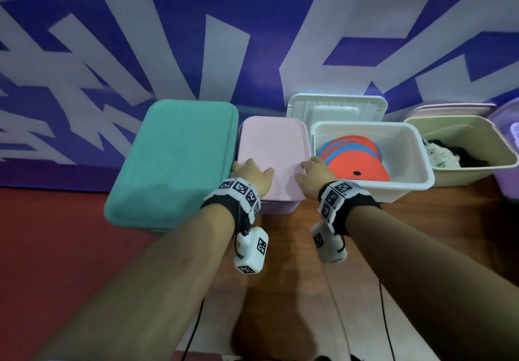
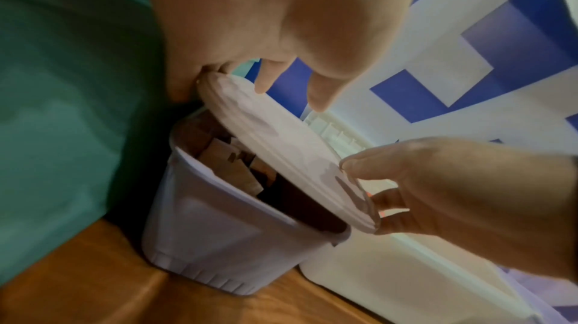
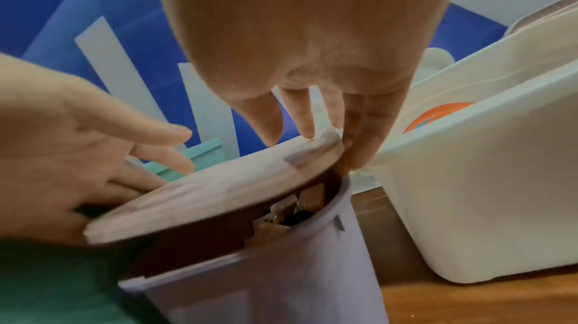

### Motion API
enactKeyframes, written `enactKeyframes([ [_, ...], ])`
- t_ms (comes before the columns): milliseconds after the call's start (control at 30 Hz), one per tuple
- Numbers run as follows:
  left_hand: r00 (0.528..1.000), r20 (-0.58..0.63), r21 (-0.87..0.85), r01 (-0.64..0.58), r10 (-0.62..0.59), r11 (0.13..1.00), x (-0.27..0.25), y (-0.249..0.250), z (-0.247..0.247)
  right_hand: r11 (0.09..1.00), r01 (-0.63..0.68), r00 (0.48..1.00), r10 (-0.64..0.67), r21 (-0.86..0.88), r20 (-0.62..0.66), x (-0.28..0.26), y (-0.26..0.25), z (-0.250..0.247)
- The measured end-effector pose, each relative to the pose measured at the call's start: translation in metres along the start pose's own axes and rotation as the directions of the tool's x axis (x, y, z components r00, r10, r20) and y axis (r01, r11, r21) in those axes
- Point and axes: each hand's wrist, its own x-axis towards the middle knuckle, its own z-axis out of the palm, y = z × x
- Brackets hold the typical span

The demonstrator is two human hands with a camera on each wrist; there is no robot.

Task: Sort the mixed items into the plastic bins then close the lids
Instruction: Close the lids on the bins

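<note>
Two hands hold one pink lid [image 1: 273, 150] over a light purple bin [image 2: 219, 238]. The left hand [image 1: 251, 173] is on the lid's near left corner, and its fingers [image 2: 266, 77] curl over that edge. The right hand [image 1: 316, 176] is on the near right corner, with its fingers [image 3: 359, 136] bent down over the lid's side. So the lid lies between the two hands and under both of them.

The lid is tilted. Its near side sits a little above the bin's rim, and a dark gap shows there. Through the gap you can see brown and tan pieces [image 2: 231, 163] inside the bin, but what they are is not clear.

Just left of the left hand is a big teal bin with its teal lid [image 1: 177, 158] on. Just right of the right hand is a white bin [image 1: 415, 183] that is open, with red and blue flat discs [image 1: 356, 158] in it. Its white lid [image 1: 334, 107] stands behind it, past the hands. Farther right is a tan bin [image 1: 477, 136] that is open, with dark and pale cloth things inside. All the bins stand on a brown wooden floor [image 1: 289, 248].
</note>
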Motion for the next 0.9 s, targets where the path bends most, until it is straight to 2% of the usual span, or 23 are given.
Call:
enactKeyframes([
  [100,0.997,-0.032,0.015,0.064,-0.064,0.998,0.003,0.001,0.011,0.984,0.057,0.997,-0.046,-0.17,0.069,0.007,0.006,-0.001],
  [167,0.994,-0.088,0.038,0.066,-0.062,0.997,0.003,0.003,0.019,0.968,0.074,0.997,-0.067,-0.24,0.036,0.012,0.006,-0.002],
  [267,0.969,-0.242,0.109,-0.029,0.055,0.994,0.004,0.006,0.03,0.944,0.12,0.99,-0.138,-0.308,-0.038,0.018,0.006,-0.002],
  [333,0.944,-0.283,0.18,-0.12,0.168,0.976,0.011,0.005,0.034,0.941,0.165,0.983,-0.183,-0.295,-0.033,0.023,0.007,0.0],
  [400,0.942,-0.246,0.233,-0.171,0.228,0.957,0.02,0.001,0.034,0.939,0.193,0.98,-0.2,-0.283,0.005,0.029,0.008,0.005],
  [567,0.961,-0.125,0.332,-0.193,0.246,0.923,0.032,-0.017,0.044,0.906,0.224,0.974,-0.197,-0.359,0.112,0.04,0.013,0.018],
  [900,0.959,-0.143,0.398,-0.169,0.243,0.902,0.033,-0.022,0.055,0.829,0.273,0.96,-0.269,-0.489,0.079,0.05,0.018,0.029],
])
